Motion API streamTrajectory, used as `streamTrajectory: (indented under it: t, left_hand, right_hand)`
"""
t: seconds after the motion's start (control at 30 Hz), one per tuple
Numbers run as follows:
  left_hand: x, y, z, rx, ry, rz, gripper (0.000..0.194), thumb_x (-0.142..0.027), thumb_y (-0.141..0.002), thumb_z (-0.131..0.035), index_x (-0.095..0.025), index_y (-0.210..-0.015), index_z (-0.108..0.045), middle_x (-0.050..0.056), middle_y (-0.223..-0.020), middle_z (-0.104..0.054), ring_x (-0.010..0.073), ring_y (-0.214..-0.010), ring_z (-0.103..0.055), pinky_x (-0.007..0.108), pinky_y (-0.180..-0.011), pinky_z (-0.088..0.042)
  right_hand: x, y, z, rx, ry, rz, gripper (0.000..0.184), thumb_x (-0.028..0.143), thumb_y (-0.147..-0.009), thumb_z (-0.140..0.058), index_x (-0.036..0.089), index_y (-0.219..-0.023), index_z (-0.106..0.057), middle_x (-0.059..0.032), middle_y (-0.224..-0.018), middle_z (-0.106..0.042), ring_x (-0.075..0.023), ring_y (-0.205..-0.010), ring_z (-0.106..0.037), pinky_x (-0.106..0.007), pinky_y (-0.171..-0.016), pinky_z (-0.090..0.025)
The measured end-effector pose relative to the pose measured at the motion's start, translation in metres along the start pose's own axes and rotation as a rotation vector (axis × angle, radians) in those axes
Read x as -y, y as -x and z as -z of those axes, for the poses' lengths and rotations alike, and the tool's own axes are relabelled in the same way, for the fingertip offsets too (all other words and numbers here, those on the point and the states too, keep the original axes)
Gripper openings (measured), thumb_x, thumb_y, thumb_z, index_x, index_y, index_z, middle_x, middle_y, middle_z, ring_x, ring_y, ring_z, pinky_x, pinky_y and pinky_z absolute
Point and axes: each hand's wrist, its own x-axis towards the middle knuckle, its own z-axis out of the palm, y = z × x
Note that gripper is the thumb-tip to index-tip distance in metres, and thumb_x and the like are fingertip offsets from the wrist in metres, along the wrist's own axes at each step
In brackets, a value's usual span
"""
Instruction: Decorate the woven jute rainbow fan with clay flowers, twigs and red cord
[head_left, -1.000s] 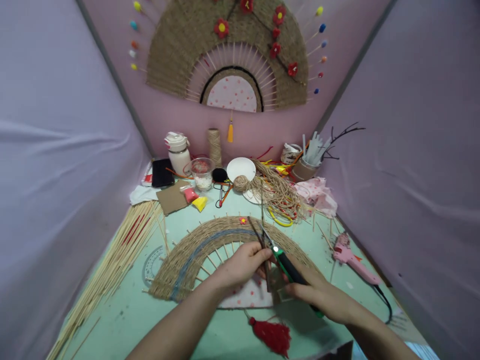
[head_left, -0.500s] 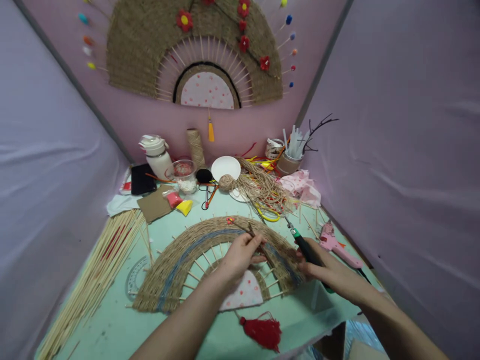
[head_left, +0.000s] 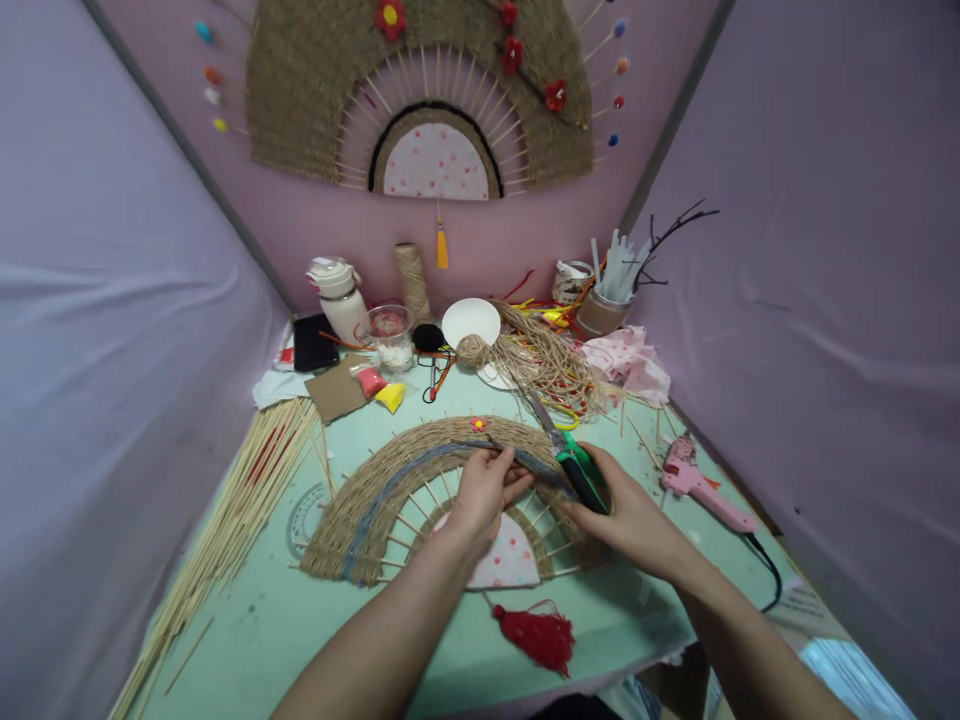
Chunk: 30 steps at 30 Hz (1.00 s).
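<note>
A woven twine fan [head_left: 337,545] with a blue band lies on the table, a small red flower [head_left: 478,424] near its top edge. My left hand [head_left: 484,492] is closed over the fan's middle, pinching a thin dark twig [head_left: 480,442] that crosses the weave. Just to the right, my right hand [head_left: 634,515] grips scissors [head_left: 581,475] with green and black handles, blades pointing up and left toward the yarn pile. Below my left hand shows the fan's white spotted half-circle [head_left: 514,560]. A red tassel [head_left: 536,637] lies under it.
Thin bamboo sticks [head_left: 225,540] lie at left beside a protractor [head_left: 306,515]. A pink glue gun [head_left: 701,485] with a cord rests at right. Behind are a twine heap [head_left: 547,350], a white bottle [head_left: 341,305] and a cup of glue sticks [head_left: 604,300]. A finished fan [head_left: 300,110] hangs behind.
My right hand has brought the scissors left, closer to my left hand, and tilted the blades more toward the upper left. The twig lies flatter across the fan. The whole view has shifted.
</note>
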Motion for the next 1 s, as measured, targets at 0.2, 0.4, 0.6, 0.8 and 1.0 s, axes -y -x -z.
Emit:
streamTrajectory:
  t: [0.2,0.4,0.6,0.8,1.0]
  left_hand:
    - [0.003,-0.002,-0.004,-0.043,0.071,-0.035,0.013,-0.012,-0.092,-0.057,-0.013,-0.08,-0.052,0.003,-0.074,-0.066,0.0078,-0.059,-0.065,0.024,-0.066,-0.06]
    - [0.001,-0.003,-0.004,-0.022,0.172,-0.002,0.015,-0.009,-0.094,-0.052,-0.014,-0.08,-0.051,0.005,-0.075,-0.068,0.0095,-0.066,-0.069,0.021,-0.069,-0.059]
    - [-0.005,-0.005,-0.012,-0.036,0.285,0.069,0.022,-0.004,-0.094,-0.043,-0.013,-0.077,-0.053,0.007,-0.071,-0.066,0.0135,-0.07,-0.071,0.026,-0.074,-0.061]
    - [-0.012,-0.011,-0.012,-0.028,0.331,0.183,0.02,-0.005,-0.094,-0.04,-0.009,-0.088,-0.058,0.012,-0.081,-0.068,0.0148,-0.075,-0.072,0.024,-0.075,-0.06]
    - [-0.008,0.012,0.015,0.169,0.024,0.184,0.012,-0.013,-0.091,-0.053,-0.008,-0.094,-0.063,0.017,-0.097,-0.071,0.0188,-0.086,-0.072,0.028,-0.081,-0.057]
  right_hand:
    - [0.003,-0.012,-0.012,0.079,-0.278,-0.044,0.058,0.048,-0.074,-0.064,0.018,-0.121,-0.052,-0.011,-0.113,-0.066,-0.0303,-0.106,-0.061,-0.046,-0.097,-0.045]
    - [0.002,-0.021,-0.018,0.045,-0.522,-0.095,0.048,0.05,-0.073,-0.069,0.018,-0.108,-0.059,-0.0097,-0.109,-0.066,-0.03,-0.107,-0.059,-0.042,-0.097,-0.044]
    - [0.003,-0.029,-0.018,-0.015,-0.521,-0.085,0.049,0.049,-0.071,-0.07,0.018,-0.108,-0.062,-0.0095,-0.114,-0.068,-0.0308,-0.108,-0.059,-0.042,-0.099,-0.043]
    - [0.004,-0.035,-0.022,0.024,-0.547,-0.048,0.053,0.048,-0.072,-0.071,0.018,-0.115,-0.059,-0.0107,-0.124,-0.066,-0.0304,-0.117,-0.057,-0.042,-0.105,-0.039]
    - [0.002,-0.034,-0.022,0.0,-0.49,-0.083,0.049,0.049,-0.073,-0.069,0.019,-0.11,-0.06,-0.0097,-0.114,-0.068,-0.0305,-0.11,-0.06,-0.042,-0.1,-0.043]
